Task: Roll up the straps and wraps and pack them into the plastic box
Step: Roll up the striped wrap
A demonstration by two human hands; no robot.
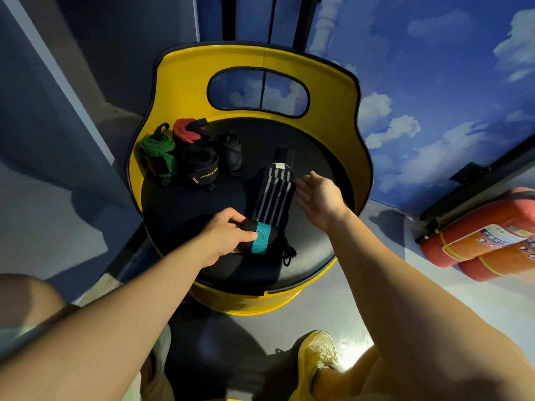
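My left hand (228, 235) grips a black roll with a teal band (262, 237), fingers curled over its near end and thumb pinching the side, while my right hand (317, 195) hovers with fingers straight and relaxed, palm turned inward, holding nothing. Between the two lies the striped wrap (273, 192), flat and unrolled on the black seat (202, 204) of the yellow chair (252, 59). Its long axis runs away from me, tilting slightly to the right, with the near end touching the roll under my left hand and the far end beyond my right fingertips. My right hand is just beside its right edge, so I judge it the nearer one for starting the roll. Four rolled wraps, green (157, 153), red (186, 131) and two black ones (199, 166), sit well apart beyond my left hand. I see no plastic box anywhere.
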